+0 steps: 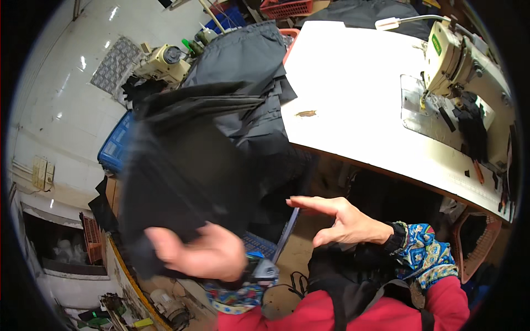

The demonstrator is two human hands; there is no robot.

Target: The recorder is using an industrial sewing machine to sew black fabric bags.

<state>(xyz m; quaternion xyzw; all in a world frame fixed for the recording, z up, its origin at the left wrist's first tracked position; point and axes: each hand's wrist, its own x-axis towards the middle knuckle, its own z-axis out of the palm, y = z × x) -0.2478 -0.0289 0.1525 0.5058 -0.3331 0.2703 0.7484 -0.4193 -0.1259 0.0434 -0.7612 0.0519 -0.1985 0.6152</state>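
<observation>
Holding dark cloth (pixel 190 165) left of white bench (pixel 353 110) – left hand (pixel 205 255) at near edge, blurred fingers apparently pinching it, likely to keep it spread. Right hand (pixel 350 222) empty, thumb spread from straight fingers – perhaps giving cloth room.

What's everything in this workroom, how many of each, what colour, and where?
Black cloth: layers uncountable, black, left of centre
Fabric pile: one, dark grey, upper centre
Table: one, white, upper right
Sewing machines: two, cream, on the table and upper left
Lamp: one, white, top right
Blue baskets: at least two, blue, left and lower centre
Reddish baskets: at least three, red to orange, top, far left, lower right
Scraps: several, black, table's right end
Motor-like unit: one, greyish, lower left
Sleeves: two, red with patterned cuffs, bottom
Left hand: one, blurred, seems to grip the black cloth
Right hand: one, open, right of centre
</observation>
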